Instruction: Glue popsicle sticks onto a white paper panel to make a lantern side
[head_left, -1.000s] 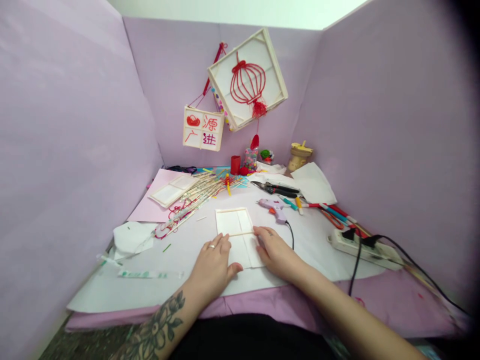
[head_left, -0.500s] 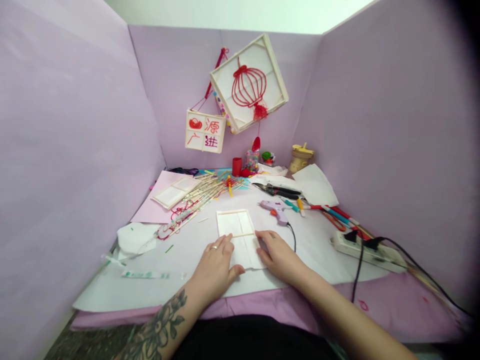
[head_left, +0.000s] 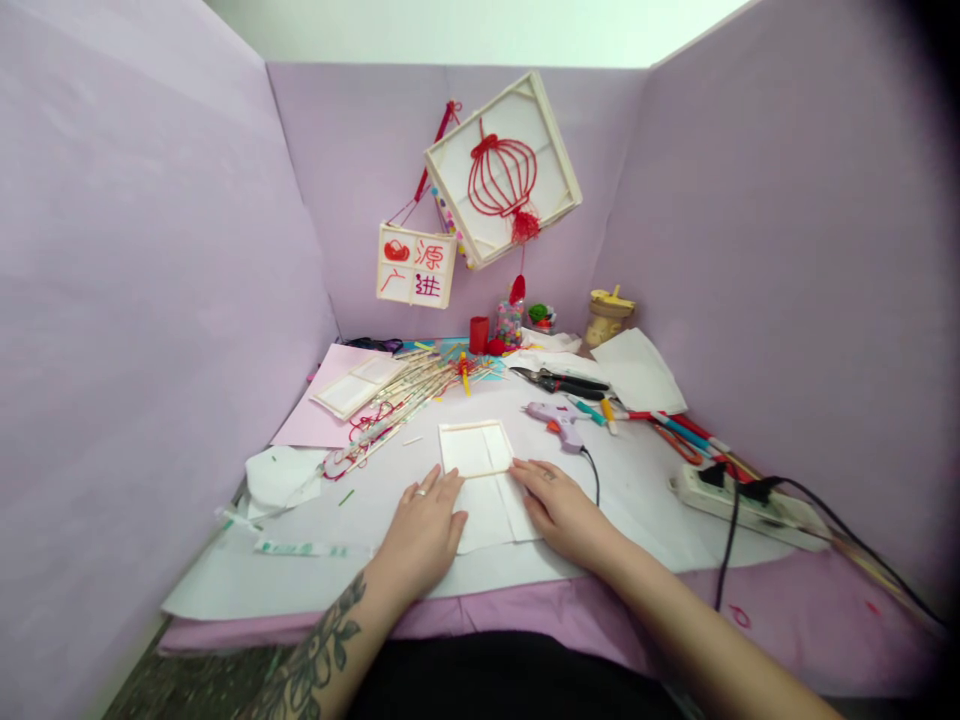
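A white paper panel (head_left: pixel 487 508) lies at the centre of the table, with a thin stick frame (head_left: pixel 478 424) round its far half and a crossbar at mid-height. My left hand (head_left: pixel 426 520) rests at the panel's left edge, its fingertips at the crossbar's left end, fingers stretched and thumb apart. On the right side, my right hand (head_left: pixel 556 508) lies on the panel's edge with fingertips near the crossbar's right end, its fingers extended. Neither hand is wrapped round anything. A lilac glue gun (head_left: pixel 559 424) lies beyond my right hand.
Bundled sticks (head_left: pixel 420 385) and a pink sheet (head_left: pixel 300 420) with another frame are at the back left. Black-handled cutters (head_left: pixel 566 383), markers (head_left: pixel 592 412) and a power strip (head_left: pixel 750 505) with cables lie right. Framed crafts (head_left: pixel 506 170) hang behind.
My left hand has drawn back left, its thumb off the panel. My right hand stays at the panel's right side, fingers a little further over its edge. The view has shifted slightly.
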